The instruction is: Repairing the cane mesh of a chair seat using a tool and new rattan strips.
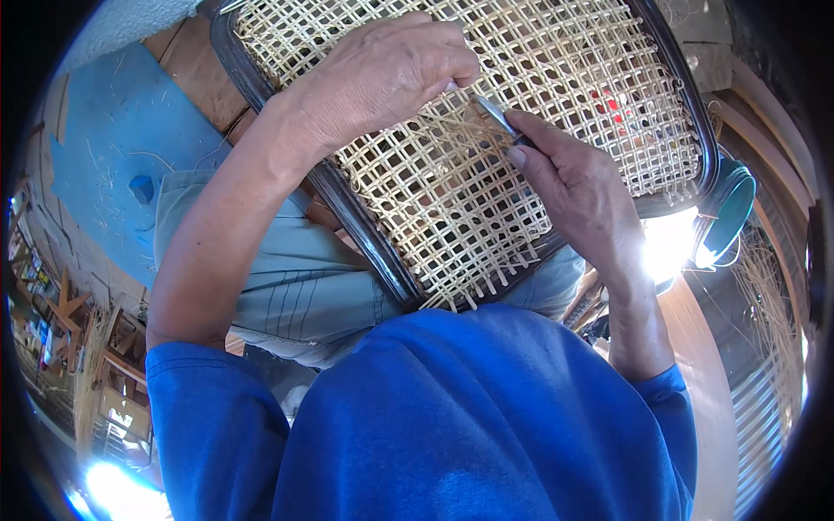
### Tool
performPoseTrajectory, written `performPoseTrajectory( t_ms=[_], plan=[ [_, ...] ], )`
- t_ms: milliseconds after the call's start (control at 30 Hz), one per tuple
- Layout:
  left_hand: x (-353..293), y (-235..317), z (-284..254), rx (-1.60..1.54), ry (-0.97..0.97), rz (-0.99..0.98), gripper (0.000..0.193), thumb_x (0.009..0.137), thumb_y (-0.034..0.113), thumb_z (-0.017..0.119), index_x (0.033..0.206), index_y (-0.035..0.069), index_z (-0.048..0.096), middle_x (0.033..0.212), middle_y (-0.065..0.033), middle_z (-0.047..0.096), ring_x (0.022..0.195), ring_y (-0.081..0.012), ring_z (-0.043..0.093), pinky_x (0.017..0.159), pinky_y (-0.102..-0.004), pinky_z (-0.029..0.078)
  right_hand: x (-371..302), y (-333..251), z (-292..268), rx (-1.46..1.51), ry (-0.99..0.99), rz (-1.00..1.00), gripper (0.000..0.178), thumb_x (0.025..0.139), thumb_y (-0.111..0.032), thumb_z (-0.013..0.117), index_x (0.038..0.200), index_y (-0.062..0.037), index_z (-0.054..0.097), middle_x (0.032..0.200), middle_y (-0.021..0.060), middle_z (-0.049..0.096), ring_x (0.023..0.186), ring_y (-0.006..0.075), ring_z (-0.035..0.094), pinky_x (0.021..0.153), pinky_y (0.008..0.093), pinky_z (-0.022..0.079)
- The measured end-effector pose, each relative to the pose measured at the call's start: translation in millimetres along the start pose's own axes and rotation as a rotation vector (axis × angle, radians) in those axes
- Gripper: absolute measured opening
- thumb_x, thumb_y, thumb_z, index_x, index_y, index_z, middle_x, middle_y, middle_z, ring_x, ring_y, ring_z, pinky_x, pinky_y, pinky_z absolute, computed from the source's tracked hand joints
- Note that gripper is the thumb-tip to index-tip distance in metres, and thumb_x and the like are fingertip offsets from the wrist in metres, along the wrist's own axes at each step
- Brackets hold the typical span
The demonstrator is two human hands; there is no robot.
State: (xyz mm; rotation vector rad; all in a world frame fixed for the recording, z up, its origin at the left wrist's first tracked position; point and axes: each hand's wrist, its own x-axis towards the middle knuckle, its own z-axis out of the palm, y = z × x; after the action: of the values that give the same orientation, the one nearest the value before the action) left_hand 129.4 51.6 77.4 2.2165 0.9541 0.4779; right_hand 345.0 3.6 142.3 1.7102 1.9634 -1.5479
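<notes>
Head view: left hand point(382, 74) pinches a cane strand point(456, 122); right hand point(569, 178) grips a metal awl point(497, 115) mid-panel on the cane seat frame point(365, 234). Keep tension even.

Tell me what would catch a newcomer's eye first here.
The pale woven cane seat panel in its dark curved frame fills the upper middle, resting on the person's lap. Over it, the left hand pinches cane strands while the right hand holds a slim grey metal tool against the weave.
</notes>
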Motion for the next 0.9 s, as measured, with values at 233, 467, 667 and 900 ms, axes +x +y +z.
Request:
performPoseTrajectory(
  t_ms=[233, 467, 667, 900],
  plan=[
    [-17, -2, 14, -0.009, -0.039, -0.099, 0.009, 0.080, 0.008, 0.058, 0.089, 0.005, 0.060, 0.087, -0.0054, 0.058, 0.085, -0.0225, 0.057, 0.078, -0.0349, 0.046, 0, -8, 11, -0.185, 0.055, -0.081, 0.038, 0.090, -0.021, 0.054, 0.123, -0.0024, 0.052, 0.081, 0.0175, 0.064, 0.071, 0.0222, 0.063, 0.065, 0.0345, 0.050],
    [-8, 1, -72, -0.190, 0.276, -0.739, 0.014, 0.082, 0.007, 0.055, 0.092, 0.001, 0.062, 0.084, -0.0114, 0.060, 0.080, -0.0226, 0.059, 0.073, -0.0300, 0.046, 4, -5, 3, 0.153, 0.110, 0.112, 0.046, 0.089, -0.038, 0.055, 0.120, -0.0040, 0.054, 0.075, 0.0074, 0.061, 0.067, 0.0135, 0.055, 0.061, 0.0280, 0.044],
    [-28, -35, -47, 0.156, 0.014, -0.412, 0.013, 0.078, 0.008, 0.059, 0.089, 0.003, 0.064, 0.086, -0.0121, 0.061, 0.084, -0.0289, 0.059, 0.074, -0.0360, 0.047, 33, -32, 13, 0.039, 0.035, -0.038, 0.038, 0.092, -0.029, 0.051, 0.121, -0.0051, 0.054, 0.074, 0.0105, 0.061, 0.062, 0.0147, 0.057, 0.058, 0.0311, 0.046],
    [-44, -53, -30, 0.049, 0.069, -0.461, 0.016, 0.083, 0.013, 0.055, 0.097, 0.009, 0.063, 0.091, -0.0063, 0.060, 0.088, -0.0248, 0.059, 0.080, -0.0364, 0.048, 63, -43, 30, -0.036, 0.105, -0.178, 0.041, 0.092, -0.031, 0.052, 0.124, -0.0063, 0.052, 0.089, 0.0173, 0.066, 0.076, 0.0224, 0.065, 0.067, 0.0359, 0.051]
  ],
)
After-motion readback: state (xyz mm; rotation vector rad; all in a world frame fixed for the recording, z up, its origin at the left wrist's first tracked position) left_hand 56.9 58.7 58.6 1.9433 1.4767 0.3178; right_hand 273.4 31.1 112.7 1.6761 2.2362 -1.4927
